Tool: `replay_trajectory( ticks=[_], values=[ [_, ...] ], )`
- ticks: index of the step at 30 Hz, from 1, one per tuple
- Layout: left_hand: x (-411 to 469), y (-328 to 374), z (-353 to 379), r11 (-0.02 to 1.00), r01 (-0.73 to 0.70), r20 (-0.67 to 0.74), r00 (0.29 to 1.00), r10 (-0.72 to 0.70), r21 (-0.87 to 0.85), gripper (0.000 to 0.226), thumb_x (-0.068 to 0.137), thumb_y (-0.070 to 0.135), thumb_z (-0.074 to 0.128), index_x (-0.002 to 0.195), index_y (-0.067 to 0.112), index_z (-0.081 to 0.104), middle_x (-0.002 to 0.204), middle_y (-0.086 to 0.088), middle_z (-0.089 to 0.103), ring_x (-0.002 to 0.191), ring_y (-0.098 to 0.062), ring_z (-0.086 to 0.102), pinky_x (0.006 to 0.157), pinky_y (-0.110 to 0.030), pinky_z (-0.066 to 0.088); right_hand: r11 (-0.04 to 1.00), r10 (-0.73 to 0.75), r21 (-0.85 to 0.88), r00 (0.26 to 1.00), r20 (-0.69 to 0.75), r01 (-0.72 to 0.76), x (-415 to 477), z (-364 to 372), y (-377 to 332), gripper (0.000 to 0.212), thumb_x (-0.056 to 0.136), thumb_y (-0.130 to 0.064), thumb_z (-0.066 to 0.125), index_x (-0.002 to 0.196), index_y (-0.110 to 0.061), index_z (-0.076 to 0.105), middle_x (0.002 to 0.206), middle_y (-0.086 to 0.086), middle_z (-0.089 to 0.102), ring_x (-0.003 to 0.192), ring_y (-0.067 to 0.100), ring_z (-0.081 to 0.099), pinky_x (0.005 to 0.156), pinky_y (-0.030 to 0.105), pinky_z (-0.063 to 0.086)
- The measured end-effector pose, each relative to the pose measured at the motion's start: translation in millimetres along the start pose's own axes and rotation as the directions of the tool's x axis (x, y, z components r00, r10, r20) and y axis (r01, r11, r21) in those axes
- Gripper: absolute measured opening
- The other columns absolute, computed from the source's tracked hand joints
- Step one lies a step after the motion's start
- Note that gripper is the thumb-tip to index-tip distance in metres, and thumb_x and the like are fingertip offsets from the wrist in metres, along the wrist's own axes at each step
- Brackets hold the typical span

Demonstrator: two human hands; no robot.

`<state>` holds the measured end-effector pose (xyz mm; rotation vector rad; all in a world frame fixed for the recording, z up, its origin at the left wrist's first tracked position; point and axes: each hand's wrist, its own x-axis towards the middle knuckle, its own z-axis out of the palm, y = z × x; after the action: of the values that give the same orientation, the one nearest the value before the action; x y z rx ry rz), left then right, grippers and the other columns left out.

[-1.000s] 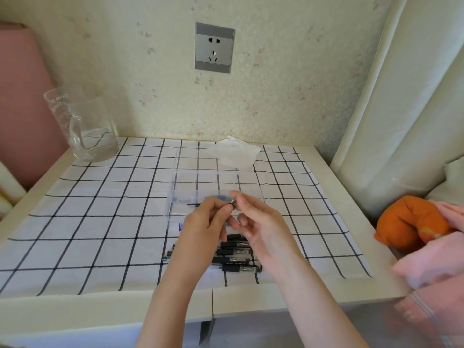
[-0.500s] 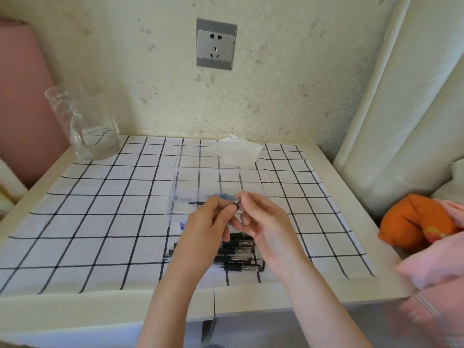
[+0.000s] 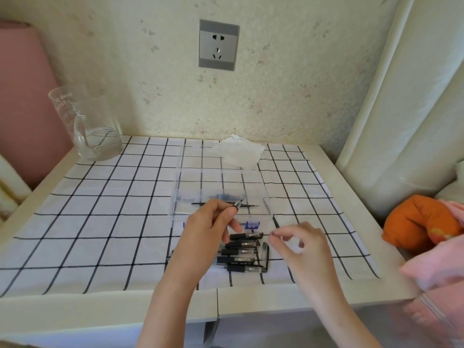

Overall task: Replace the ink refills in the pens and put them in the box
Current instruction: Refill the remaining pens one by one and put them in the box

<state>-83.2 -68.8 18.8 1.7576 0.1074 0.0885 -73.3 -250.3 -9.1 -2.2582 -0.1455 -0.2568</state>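
Thumb and forefinger of the left hand [image 3: 208, 229] make the grip, closed in a pinch on a pen [image 3: 238, 204] close behind its tip. The rest of the barrel is hidden inside the hand. The pen's long axis runs up out of the grip, away from the person and to the right, tip leading, toward the clear box [image 3: 259, 183] just beyond the grip. To the right of the grip and nearer the person, the right hand [image 3: 300, 243] has its thumb and forefinger drawn together; whether they hold some small part I cannot tell. Below the grip a row of pens [image 3: 241, 252] lies on the worktop [image 3: 100, 222], their long axes running left to right. I judge a pen to be light, stiff and smooth, apt to roll or slip, so best pinched at the dark sleeve near the tip. A bare refill would be thinner and easier to bend, so better held near its middle.
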Motion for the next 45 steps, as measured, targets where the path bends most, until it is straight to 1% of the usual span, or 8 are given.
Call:
replay_trajectory(
  ticks=[3, 8, 11, 22, 29, 34, 38, 45],
  values=[
    [0, 1, 2, 1.000, 0.003, 0.000, 1.000, -0.003, -0.001, 0.016, 0.096, 0.023, 0.046, 0.089, 0.016, 0.059, 0.071, 0.007, 0.069, 0.050, -0.001, 0.047, 0.053, -0.008, 0.041, 0.976, -0.019, -0.217, 0.999, -0.051, 0.008, -14, 7, 19, 0.006, 0.078, -0.025, 0.074, 0.082, -0.030, 0.073, 0.080, -0.011, 0.056, 0.090, 0.015, 0.041, 0.063, 0.017, 0.038],
    [-1, 0, 4, 0.999, -0.002, 0.024, 1.000, 0.001, 0.045, 0.015, 0.096, 0.024, 0.046, 0.089, 0.020, 0.058, 0.069, 0.013, 0.068, 0.051, -0.001, 0.048, 0.051, -0.007, 0.039, 0.968, -0.054, -0.249, 0.998, -0.039, 0.042, -14, 17, 28, 0.009, 0.078, -0.023, 0.075, 0.085, -0.029, 0.075, 0.078, -0.016, 0.050, 0.088, 0.012, 0.034, 0.064, 0.032, 0.052],
    [0, 0, 4, 0.998, -0.002, 0.027, 1.000, 0.000, 0.060, 0.014, 0.096, 0.024, 0.046, 0.088, 0.021, 0.058, 0.069, 0.012, 0.068, 0.050, 0.000, 0.048, 0.051, -0.006, 0.039, 0.970, -0.064, -0.236, 0.997, -0.036, 0.054, -14, 15, 28, 0.012, 0.078, -0.023, 0.075, 0.088, -0.029, 0.075, 0.079, -0.016, 0.049, 0.088, 0.009, 0.032, 0.066, 0.016, 0.041],
    [-1, 0, 5, 0.997, -0.014, 0.042, 0.999, 0.011, 0.071, 0.014, 0.096, 0.024, 0.046, 0.088, 0.021, 0.057, 0.073, 0.008, 0.068, 0.050, 0.000, 0.047, 0.053, -0.005, 0.040, 0.988, -0.025, -0.154, 1.000, -0.007, 0.023, -6, 1, 24, 0.019, 0.078, -0.016, 0.075, 0.097, -0.015, 0.075, 0.081, -0.002, 0.059, 0.092, 0.016, 0.039, 0.075, -0.003, 0.031],
    [-1, 0, 6, 0.998, -0.013, 0.052, 0.999, 0.010, 0.064, 0.013, 0.095, 0.024, 0.046, 0.088, 0.022, 0.057, 0.072, 0.008, 0.068, 0.050, 0.001, 0.047, 0.054, -0.006, 0.040, 0.965, 0.132, 0.226, 0.991, 0.024, -0.134, 2, -12, -1, 0.009, 0.085, -0.023, 0.067, 0.089, -0.026, 0.075, 0.081, -0.017, 0.069, 0.084, 0.011, 0.054, 0.068, 0.006, 0.036],
    [-2, 2, 9, 0.999, -0.024, 0.074, 0.997, 0.021, 0.039, 0.013, 0.095, 0.024, 0.048, 0.090, 0.021, 0.059, 0.073, 0.006, 0.069, 0.050, 0.000, 0.047, 0.052, -0.005, 0.037, 0.771, 0.231, 0.556, 0.950, 0.212, -0.311, 11, -5, -39, 0.012, 0.084, -0.023, 0.067, 0.090, -0.017, 0.075, 0.074, -0.015, 0.073, 0.066, -0.010, 0.062, 0.057, 0.001, 0.041],
    [-2, 2, 9, 0.999, -0.028, 0.084, 0.996, 0.025, 0.039, 0.012, 0.094, 0.026, 0.048, 0.088, 0.023, 0.059, 0.073, 0.006, 0.069, 0.050, -0.001, 0.048, 0.051, -0.006, 0.037, 0.669, 0.276, 0.643, 0.928, 0.252, -0.373, 16, 2, -53, 0.010, 0.082, -0.019, 0.069, 0.088, -0.014, 0.074, 0.062, -0.015, 0.068, 0.048, -0.007, 0.054, 0.049, 0.004, 0.039],
    [-2, 2, 9, 0.998, -0.035, 0.077, 0.997, 0.032, 0.043, 0.012, 0.094, 0.025, 0.048, 0.089, 0.023, 0.059, 0.073, 0.006, 0.069, 0.050, 0.000, 0.048, 0.051, -0.007, 0.039, 0.598, 0.348, 0.658, 0.888, 0.302, -0.458, 23, 9, -52, 0.007, 0.079, -0.021, 0.072, 0.081, -0.015, 0.074, 0.062, -0.010, 0.064, 0.050, -0.001, 0.052, 0.051, 0.016, 0.033]
  ],
)
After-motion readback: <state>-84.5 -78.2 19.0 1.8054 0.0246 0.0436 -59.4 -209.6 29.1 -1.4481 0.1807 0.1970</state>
